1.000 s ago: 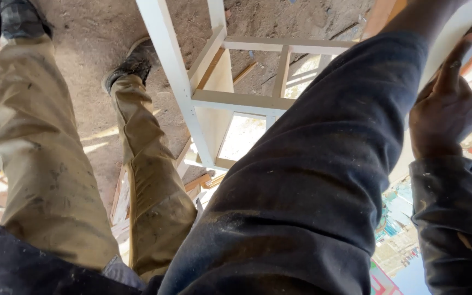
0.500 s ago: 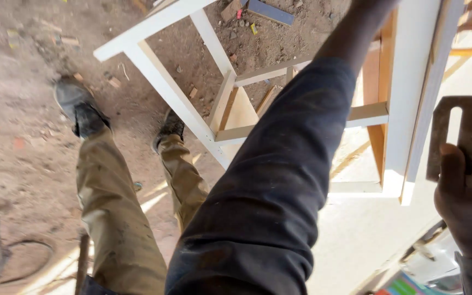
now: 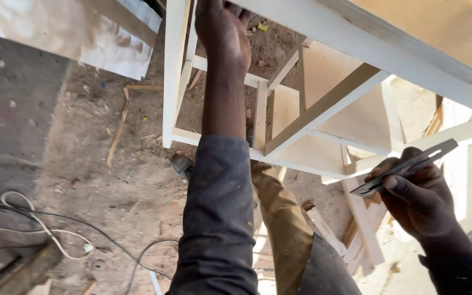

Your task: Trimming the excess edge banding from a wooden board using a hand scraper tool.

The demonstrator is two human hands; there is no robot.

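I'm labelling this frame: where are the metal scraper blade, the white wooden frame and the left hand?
metal scraper blade (image 3: 411, 166), head view, middle of the flat blade.
white wooden frame (image 3: 323, 112), head view, diagonal rail.
left hand (image 3: 222, 33), head view, back of the hand.

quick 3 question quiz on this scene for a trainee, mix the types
1. True or false: the left hand grips the white wooden frame.
2. What does the right hand hold? A) a hammer B) a flat metal blade C) a paint brush
3. Fill in: loose ___ lie on the dirt ground at lower left.

Key
1. True
2. B
3. Cables
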